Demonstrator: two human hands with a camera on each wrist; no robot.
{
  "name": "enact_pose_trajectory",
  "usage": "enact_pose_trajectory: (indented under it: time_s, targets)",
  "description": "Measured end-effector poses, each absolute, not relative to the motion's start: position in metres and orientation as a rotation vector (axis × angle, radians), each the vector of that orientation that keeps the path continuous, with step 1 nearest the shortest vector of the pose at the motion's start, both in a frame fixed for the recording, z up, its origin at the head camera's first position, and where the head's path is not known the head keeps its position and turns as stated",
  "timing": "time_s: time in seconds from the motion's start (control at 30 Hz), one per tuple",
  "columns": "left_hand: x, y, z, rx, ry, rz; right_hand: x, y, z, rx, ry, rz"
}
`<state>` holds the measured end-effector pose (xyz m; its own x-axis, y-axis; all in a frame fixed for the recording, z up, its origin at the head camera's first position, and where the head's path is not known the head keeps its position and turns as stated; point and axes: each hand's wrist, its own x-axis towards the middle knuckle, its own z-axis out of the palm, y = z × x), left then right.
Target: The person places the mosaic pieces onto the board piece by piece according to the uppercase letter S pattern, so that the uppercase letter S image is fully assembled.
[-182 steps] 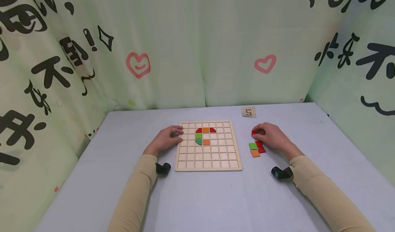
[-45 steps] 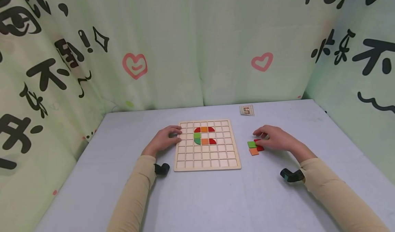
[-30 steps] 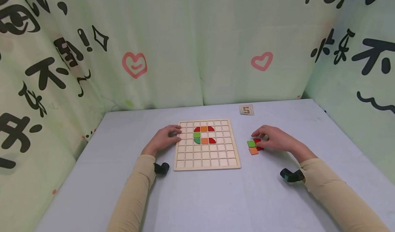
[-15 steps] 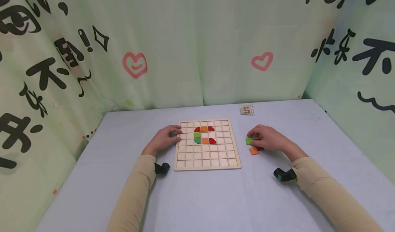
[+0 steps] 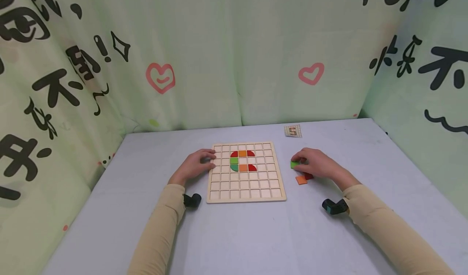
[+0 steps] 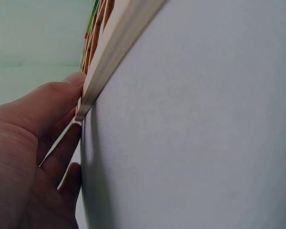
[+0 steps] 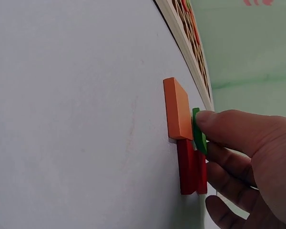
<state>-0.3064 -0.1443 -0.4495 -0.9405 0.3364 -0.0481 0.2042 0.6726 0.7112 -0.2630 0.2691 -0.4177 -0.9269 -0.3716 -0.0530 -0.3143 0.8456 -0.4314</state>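
A square wooden grid board (image 5: 246, 187) lies on the table, with red, orange and green tiles set in several cells, some square and some quarter-round. Against its left edge rests my left hand (image 5: 195, 165); the left wrist view shows the thumb on the wooden rim (image 6: 105, 62). To the right of the board, my right hand (image 5: 315, 162) pinches a green square tile (image 5: 293, 165) between thumb and fingers. Close by, an orange square tile (image 5: 301, 180) lies flat beside red tiles (image 7: 187, 167), which the hand partly covers in the head view.
A small card (image 5: 293, 131) with a grid pattern lies near the table's back edge. White cloth covers the table (image 5: 248, 238). A printed pale green curtain (image 5: 204, 63) closes off the back and both sides.
A red quarter-round tile now sits right of the lower orange tile on the board. My right hand has shifted left from the red tiles and moved the green tile away from the orange one.
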Motion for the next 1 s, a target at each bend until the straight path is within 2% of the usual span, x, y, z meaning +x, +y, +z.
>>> enact_pose_trajectory:
  time_s: [1.0]
  targets:
    - [-0.305, -0.143, -0.446, 0.471, 2.71, 1.128, -0.258, 0.256, -0.412, -0.607, 2.894, -0.708]
